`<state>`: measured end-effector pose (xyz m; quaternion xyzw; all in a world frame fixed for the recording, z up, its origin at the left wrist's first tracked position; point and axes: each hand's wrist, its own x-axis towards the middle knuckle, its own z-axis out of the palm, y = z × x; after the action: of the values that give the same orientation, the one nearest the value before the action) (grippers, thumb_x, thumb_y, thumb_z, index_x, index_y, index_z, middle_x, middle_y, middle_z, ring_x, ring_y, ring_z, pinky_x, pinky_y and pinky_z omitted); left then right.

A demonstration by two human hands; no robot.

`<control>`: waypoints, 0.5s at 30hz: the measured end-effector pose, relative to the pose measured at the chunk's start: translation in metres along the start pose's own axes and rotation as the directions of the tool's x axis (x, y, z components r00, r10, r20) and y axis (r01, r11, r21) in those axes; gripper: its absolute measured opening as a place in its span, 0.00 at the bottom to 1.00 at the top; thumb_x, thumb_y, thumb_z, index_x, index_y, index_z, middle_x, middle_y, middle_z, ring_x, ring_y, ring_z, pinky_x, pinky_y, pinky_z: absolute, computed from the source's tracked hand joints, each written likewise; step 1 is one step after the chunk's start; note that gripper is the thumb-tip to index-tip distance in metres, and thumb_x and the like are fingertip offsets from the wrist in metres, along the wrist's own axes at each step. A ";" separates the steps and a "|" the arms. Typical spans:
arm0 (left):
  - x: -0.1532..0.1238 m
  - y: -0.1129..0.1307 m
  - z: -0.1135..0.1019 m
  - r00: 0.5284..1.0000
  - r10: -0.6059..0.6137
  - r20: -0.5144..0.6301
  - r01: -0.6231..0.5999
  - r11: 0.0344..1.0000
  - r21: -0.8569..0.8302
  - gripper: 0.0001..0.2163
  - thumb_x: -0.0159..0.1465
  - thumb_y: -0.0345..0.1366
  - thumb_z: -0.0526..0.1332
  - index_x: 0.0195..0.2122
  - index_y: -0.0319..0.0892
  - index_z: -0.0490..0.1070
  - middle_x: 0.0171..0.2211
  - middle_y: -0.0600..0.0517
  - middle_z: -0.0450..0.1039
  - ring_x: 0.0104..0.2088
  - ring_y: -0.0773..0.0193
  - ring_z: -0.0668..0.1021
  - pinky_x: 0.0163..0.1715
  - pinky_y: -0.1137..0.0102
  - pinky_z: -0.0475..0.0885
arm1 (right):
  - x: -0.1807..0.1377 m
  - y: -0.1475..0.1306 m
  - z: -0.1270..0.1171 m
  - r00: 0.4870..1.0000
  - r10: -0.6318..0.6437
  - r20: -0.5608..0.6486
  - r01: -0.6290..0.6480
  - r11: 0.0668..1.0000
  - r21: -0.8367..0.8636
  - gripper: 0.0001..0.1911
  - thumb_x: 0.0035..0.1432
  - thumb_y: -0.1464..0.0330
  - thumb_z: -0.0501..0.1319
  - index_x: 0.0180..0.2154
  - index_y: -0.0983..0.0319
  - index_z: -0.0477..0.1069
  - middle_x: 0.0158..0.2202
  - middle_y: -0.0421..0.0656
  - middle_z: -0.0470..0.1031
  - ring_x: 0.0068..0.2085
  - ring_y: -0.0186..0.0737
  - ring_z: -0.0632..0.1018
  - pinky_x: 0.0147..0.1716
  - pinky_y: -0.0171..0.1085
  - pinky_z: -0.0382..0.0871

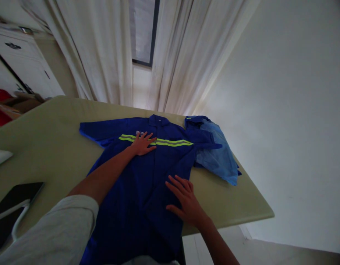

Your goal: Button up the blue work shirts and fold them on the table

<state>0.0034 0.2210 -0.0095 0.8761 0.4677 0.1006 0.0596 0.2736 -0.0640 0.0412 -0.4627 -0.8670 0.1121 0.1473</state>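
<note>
A dark blue work shirt (148, 184) with yellow-green reflective stripes across the chest lies spread out, front up, on a pale green table (48, 147). My left hand (143, 143) rests flat and open on the chest, right on the stripes near the collar. Lower down, my right hand (186, 200) lies flat with fingers spread on the shirt's right front panel. Neither hand holds anything.
A lighter blue garment (218, 154) lies crumpled at the table's right edge, next to the shirt's sleeve. A dark tablet-like slab (12, 206) sits at the near left. White curtains (103, 55) hang behind the table; a white cabinet (18, 62) stands far left.
</note>
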 end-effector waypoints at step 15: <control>-0.105 -0.017 -0.038 0.910 -0.357 -0.212 0.370 0.929 0.019 0.29 0.73 0.51 0.47 0.70 0.43 0.64 0.73 0.39 0.60 0.72 0.42 0.63 0.71 0.44 0.52 | 0.026 0.004 0.016 0.990 -0.115 -0.084 0.116 0.993 0.001 0.25 0.75 0.49 0.52 0.36 0.59 0.75 0.33 0.43 0.75 0.40 0.44 0.73 0.50 0.47 0.61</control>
<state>-0.0765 0.1434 0.0114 0.7601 0.6289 0.1636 0.0031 0.2569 -0.0413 0.0287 -0.4155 -0.8851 0.0864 0.1912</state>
